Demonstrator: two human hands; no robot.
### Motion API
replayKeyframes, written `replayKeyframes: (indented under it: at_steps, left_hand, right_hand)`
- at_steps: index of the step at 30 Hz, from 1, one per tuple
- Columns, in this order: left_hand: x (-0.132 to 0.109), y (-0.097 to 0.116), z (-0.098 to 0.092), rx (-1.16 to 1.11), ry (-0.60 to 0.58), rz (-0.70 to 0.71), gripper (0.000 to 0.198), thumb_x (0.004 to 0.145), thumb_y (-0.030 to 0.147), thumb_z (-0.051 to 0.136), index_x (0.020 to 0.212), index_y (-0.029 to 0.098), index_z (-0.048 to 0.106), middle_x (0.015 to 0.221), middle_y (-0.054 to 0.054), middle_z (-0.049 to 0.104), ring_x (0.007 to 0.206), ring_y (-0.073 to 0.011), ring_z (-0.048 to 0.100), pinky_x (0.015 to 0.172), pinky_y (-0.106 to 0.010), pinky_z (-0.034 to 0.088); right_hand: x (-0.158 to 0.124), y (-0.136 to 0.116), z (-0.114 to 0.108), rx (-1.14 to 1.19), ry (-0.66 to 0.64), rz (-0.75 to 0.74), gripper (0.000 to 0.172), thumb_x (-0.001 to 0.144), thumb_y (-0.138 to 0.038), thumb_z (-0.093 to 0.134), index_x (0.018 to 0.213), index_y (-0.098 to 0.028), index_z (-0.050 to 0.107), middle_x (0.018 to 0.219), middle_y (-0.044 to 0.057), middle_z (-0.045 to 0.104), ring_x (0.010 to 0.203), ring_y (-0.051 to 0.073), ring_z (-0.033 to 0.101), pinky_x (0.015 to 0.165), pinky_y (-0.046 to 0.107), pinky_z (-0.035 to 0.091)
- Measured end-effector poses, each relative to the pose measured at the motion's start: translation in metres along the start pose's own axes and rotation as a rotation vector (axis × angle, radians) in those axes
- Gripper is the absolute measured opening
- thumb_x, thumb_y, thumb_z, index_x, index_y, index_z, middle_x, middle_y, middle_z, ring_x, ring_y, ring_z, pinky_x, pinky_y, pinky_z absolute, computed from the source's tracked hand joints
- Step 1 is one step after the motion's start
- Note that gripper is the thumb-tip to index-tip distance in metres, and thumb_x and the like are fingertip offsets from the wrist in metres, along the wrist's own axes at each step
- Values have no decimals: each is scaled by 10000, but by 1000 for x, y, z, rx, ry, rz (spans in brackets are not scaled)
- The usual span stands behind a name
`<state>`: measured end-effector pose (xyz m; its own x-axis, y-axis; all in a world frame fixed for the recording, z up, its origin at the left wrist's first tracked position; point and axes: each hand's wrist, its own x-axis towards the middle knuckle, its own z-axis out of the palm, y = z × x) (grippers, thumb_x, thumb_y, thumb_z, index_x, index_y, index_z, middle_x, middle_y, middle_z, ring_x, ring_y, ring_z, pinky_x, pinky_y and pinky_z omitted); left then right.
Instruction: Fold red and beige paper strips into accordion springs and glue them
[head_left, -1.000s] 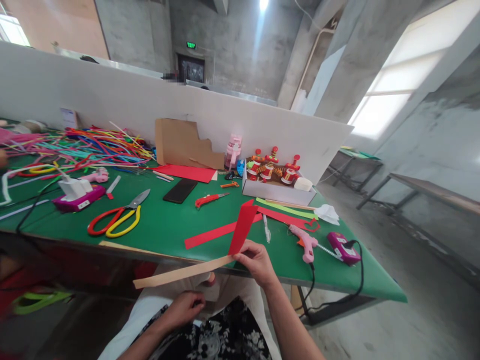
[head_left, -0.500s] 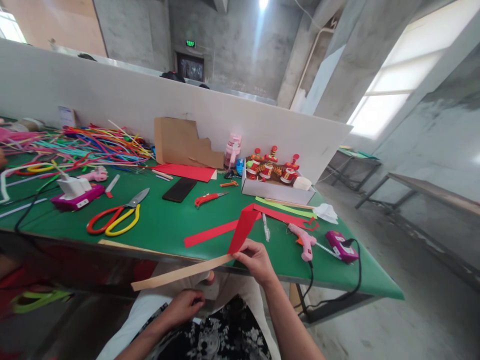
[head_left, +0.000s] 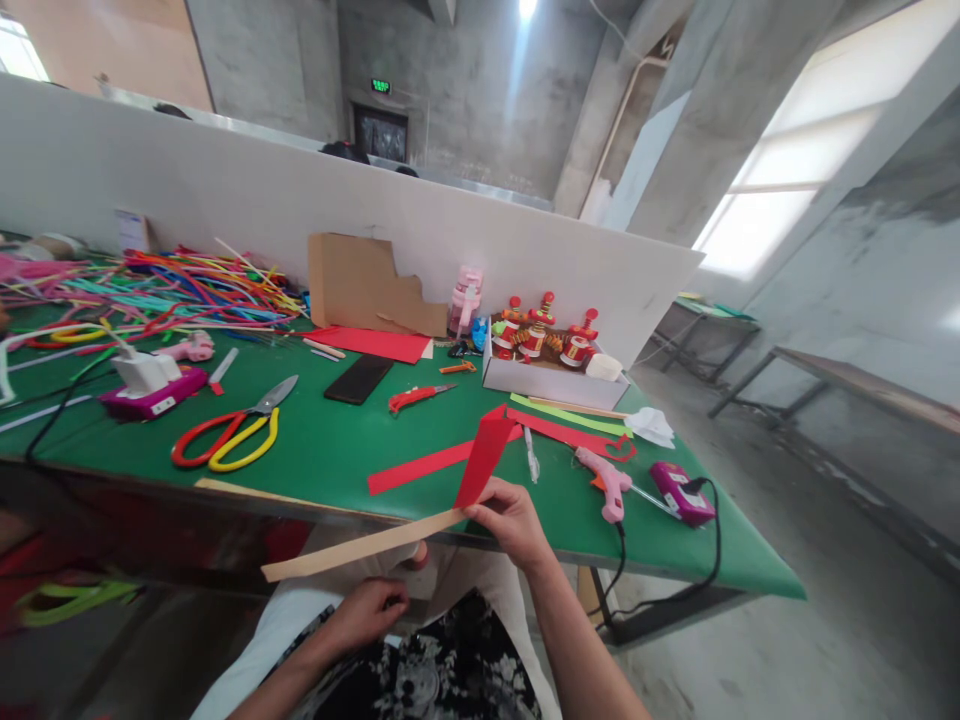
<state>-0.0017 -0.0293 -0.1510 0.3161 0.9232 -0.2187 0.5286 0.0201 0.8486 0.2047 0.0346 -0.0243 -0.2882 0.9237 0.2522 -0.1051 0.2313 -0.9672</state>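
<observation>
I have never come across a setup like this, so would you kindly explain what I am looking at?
Certainly. There is no machine: these are a person's bare hands, seen from a camera worn on their head, looking forward and down. The right hand pinches an upright red strip where it meets a tan strip; whether they are one piece is hard to tell. The left hand is curled above the lap. On the green table lie scissors, a red-handled knife, a pink glue gun and a white box holding red figures.
</observation>
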Motion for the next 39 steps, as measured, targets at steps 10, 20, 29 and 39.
replayKeyframes:
  at_steps: [10,20,29,39]
  left_hand:
    - [-8,34,-14,-34,-80,33,234,707,400,539,617,200,620,620,-5,617,656,-193,556,640,-276,386]
    - [-18,152,-56,-979,298,32,472,603,426,817,954,173,630,774,12,622,524,-87,511,467,-208,409]
    - [-2,140,-38,-1144,429,-43,400,589,416,834,813,154,632,586,48,571,443,-67,463,394,-175,342]
    - [-8,136,-44,-1014,410,-31,417,584,446,829,834,144,687,620,15,624,464,-92,508,418,-200,389]
  right_hand:
    - [1,-2,7,131,165,107,288,579,-434,863,592,-212,679,635,0,642,620,145,528,622,275,419]
    - [-1,-23,59,316,398,258,310,552,-397,836,560,-198,598,528,-67,493,527,88,373,527,235,328]
    - [-12,-11,79,426,510,261,314,538,-390,859,608,-192,626,592,-48,589,558,101,478,546,235,409]
    - [-17,-20,70,315,407,340,340,557,-428,856,567,-178,626,549,-31,605,501,103,484,476,229,378]
